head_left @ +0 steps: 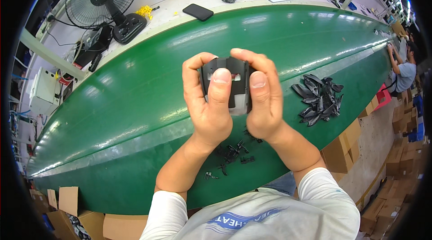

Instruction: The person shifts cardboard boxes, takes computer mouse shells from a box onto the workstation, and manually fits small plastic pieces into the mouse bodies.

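Firstly, small black parts (231,152) are being noted loose on the green bench (148,105), towards its near edge. Past them, apparently raised off the surface, a black-and-grey housing (238,98) is being held between both hands. One side is being gripped by the left hand (208,107), curled, its thumb laid over the upper face; the opposite side is being gripped by the right hand (266,112), similarly cupped, its thumb along the rim. Neither hand is being spread beyond what the housing fills. Thumb pressing is being judged the step in hand; for good work, force should be applied evenly, with both sides being supported squarely against twisting. The long axis, partly hidden by fingers, is seemingly being directed from near edge to far edge, the grey end being turned nearest; front and back cannot be told. Towards the bench's right-hand edge, curved black pieces (319,100) are being observed heaped. Beyond the far edge, a dark phone (198,12) is being supported by a white ledge (243,8).
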### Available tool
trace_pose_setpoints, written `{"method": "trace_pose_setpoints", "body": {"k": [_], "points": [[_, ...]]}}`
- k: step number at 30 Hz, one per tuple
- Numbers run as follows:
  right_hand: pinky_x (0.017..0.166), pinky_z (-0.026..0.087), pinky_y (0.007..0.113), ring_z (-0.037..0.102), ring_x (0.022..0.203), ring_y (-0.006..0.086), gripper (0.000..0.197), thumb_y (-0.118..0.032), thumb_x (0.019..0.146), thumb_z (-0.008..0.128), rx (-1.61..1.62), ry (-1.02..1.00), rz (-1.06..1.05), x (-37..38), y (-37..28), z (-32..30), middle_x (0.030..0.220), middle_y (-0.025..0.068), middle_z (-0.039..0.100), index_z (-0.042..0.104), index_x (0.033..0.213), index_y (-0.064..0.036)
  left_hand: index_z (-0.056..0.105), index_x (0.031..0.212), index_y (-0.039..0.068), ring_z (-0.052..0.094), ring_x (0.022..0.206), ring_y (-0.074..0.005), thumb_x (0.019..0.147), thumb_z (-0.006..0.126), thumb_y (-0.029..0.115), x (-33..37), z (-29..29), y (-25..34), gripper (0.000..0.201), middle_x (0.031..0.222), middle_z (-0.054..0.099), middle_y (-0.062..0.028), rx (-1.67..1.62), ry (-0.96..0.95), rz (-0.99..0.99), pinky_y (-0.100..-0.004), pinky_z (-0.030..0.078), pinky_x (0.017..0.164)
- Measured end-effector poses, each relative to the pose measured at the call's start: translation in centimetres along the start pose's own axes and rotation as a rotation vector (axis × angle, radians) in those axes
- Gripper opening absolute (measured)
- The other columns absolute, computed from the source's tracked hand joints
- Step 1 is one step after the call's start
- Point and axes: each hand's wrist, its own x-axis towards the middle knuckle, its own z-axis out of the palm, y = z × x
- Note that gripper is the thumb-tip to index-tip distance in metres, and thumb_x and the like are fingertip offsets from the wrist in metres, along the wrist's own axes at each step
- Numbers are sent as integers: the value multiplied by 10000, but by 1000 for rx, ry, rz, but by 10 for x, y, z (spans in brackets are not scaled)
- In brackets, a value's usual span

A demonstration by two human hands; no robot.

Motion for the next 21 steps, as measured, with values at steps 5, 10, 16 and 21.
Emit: {"method": "trace_pose_setpoints", "body": {"k": [5, 10, 16, 21], "points": [[1124, 446, 374, 582, 1301, 260, 514, -326, 1172, 332, 157, -104, 167, -5, -2, -1, 1463, 191, 576, 491, 1498, 39, 641, 1200, 11, 568, 883, -89, 1080, 548, 334, 2, 8, -2, 357, 1022, 643, -32, 159, 65, 30, -244, 484, 788], [1183, 429, 400, 546, 1390, 267, 559, -379, 1186, 264, 556, -196, 313, -2, 5, 9, 1560, 208, 513, 412, 1565, 6, 602, 1173, 8, 592, 919, -130, 1093, 549, 268, -3, 8, 4, 277, 1062, 650, -68, 83, 113, 4, -309, 511, 818], [1182, 439, 404, 547, 1403, 256, 600, -436, 1183, 267, 475, -151, 203, -12, 19, 10, 1568, 195, 515, 387, 1593, -14, 605, 1147, 43, 586, 874, -84, 1104, 566, 288, 3, 2, 3, 252, 1000, 633, -17, 183, 27, 13, -258, 511, 761], [1176, 433, 371, 549, 1374, 212, 541, -348, 1191, 298, 462, -150, 323, 1, 15, -9, 1510, 147, 580, 530, 1512, 20, 619, 1201, 31, 601, 949, -97, 1089, 616, 267, 5, -1, 4, 262, 1047, 649, -25, 128, -113, -163, -273, 514, 850]]}}
